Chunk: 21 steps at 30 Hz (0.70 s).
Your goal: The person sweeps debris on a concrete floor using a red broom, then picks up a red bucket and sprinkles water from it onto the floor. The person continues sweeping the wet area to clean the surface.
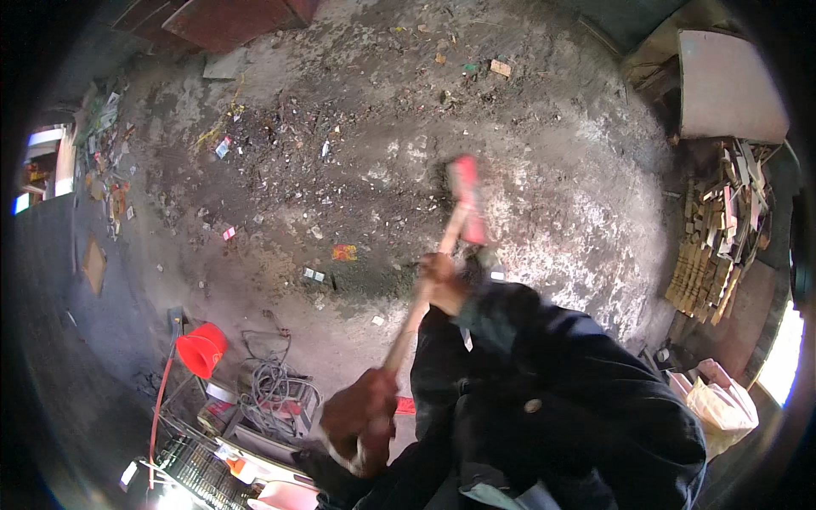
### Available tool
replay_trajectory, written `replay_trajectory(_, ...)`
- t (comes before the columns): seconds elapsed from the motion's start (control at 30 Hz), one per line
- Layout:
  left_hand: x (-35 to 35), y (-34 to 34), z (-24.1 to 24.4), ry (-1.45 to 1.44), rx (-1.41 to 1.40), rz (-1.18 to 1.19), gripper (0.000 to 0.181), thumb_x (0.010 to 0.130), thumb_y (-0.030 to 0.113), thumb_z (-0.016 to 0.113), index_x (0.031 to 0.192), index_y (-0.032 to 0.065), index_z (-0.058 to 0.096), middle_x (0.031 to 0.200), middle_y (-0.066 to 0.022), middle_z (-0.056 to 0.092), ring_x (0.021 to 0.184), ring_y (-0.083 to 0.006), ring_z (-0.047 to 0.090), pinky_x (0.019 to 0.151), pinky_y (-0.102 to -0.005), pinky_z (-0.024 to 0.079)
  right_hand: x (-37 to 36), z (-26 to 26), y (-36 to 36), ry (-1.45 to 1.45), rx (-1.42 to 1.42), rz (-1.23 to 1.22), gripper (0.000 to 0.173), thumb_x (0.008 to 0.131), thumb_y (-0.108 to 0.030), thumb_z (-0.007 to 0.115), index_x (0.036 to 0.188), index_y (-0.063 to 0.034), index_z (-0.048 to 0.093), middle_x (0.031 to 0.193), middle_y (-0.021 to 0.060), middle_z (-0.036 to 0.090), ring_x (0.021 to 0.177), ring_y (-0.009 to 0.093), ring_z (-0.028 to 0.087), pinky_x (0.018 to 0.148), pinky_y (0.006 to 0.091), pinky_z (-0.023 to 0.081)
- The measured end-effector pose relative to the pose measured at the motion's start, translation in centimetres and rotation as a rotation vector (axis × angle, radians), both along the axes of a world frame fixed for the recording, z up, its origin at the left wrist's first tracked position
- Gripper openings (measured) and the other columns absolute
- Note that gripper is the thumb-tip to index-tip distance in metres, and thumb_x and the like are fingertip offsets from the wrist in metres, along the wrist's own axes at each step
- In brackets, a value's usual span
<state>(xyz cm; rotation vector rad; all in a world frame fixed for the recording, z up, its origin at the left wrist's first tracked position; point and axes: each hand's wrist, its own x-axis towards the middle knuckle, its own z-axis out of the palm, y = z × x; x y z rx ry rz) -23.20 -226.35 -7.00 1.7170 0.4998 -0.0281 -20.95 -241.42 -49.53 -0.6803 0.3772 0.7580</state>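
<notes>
Both of my hands grip the wooden handle of a broom with a red head. My left hand is closed around the upper end of the handle, close to my body. Farther down, my right hand wraps the handle a short way above the head. Motion blurs the broom, and its bristles cannot be made out. Beneath and left of the head, the dirty concrete floor carries loose debris, with scraps of paper and a red and yellow wrapper.
At lower left are a red bucket, a coiled grey cable and a wire rack. Stacked wood pieces and a bulging pale bag stand at right. More litter lies along the left wall.
</notes>
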Motion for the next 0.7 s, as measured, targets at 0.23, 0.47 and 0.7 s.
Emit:
replay_trajectory(0.23,0.1,0.4,1.5,-0.480,0.253,-0.434,0.019,0.073,0.009,0.062,0.060,0.0073,0.048,0.056,-0.0029,0.047,0.047,-0.0175,0.043,0.051,-0.0342,0.039,6.2,16.6,20.5,0.517,0.104,0.409,0.012,0.083,-0.014,0.054,0.077,-0.0099,0.045,0.062,-0.0002,0.042,0.051,0.013,0.041,0.045,0.0299,0.035)
replay_trajectory(0.47,-3.7,5.1,4.5,-0.502,-0.016,-0.055,0.024,0.081,0.018,0.053,0.060,0.0096,0.044,0.055,-0.0021,0.042,0.049,-0.0181,0.038,0.057,-0.0368,0.037,6.1,22.7,15.9,0.451,-0.125,0.247,0.033,0.087,-0.017,0.049,0.112,0.0040,0.052,0.074,0.0046,0.045,0.065,0.016,0.043,0.057,0.0307,0.037)
replay_trajectory(0.7,-4.1,2.6,-2.2,-0.497,-0.582,0.104,0.033,0.089,0.028,0.045,0.060,0.0120,0.040,0.054,-0.0012,0.036,0.051,-0.0188,0.034,0.062,-0.0394,0.034,2.7,17.0,-0.1,0.609,-0.235,-0.313,0.015,0.080,-0.022,0.053,0.075,-0.0091,0.047,0.057,0.0023,0.041,0.051,0.018,0.046,0.050,0.0356,0.041)
